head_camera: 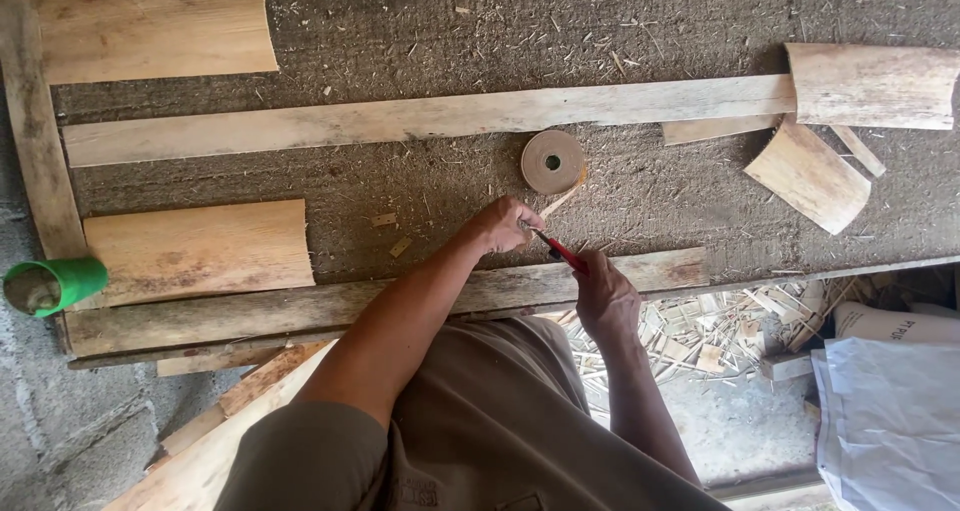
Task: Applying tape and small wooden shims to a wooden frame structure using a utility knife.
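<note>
On the workbench | left hand (pixel 505 224) pinches one wooden sliver (pixel 560 202) | right hand (pixel 605 296) clenches one red-handled knife (pixel 562 253) | one tape roll (pixel 552 161) just beyond | four curved bark pieces; bench edge (pixel 400 306) under wrists

Two hands in shot, the left hand (pixel 503 223) and the right hand (pixel 603 296), with one red-handled knife (pixel 562 254) and one thin bamboo sliver (pixel 562 200) between them. One roll of brown tape (pixel 552 161), one green cup (pixel 52 284), and two long wooden planks across the bench, the upper plank (pixel 420 117) and the lower plank (pixel 340 306). Four curved bamboo slabs: top left (pixel 155 26), mid left (pixel 198 251), top right (pixel 872 84), tilted one (pixel 808 178)
</note>
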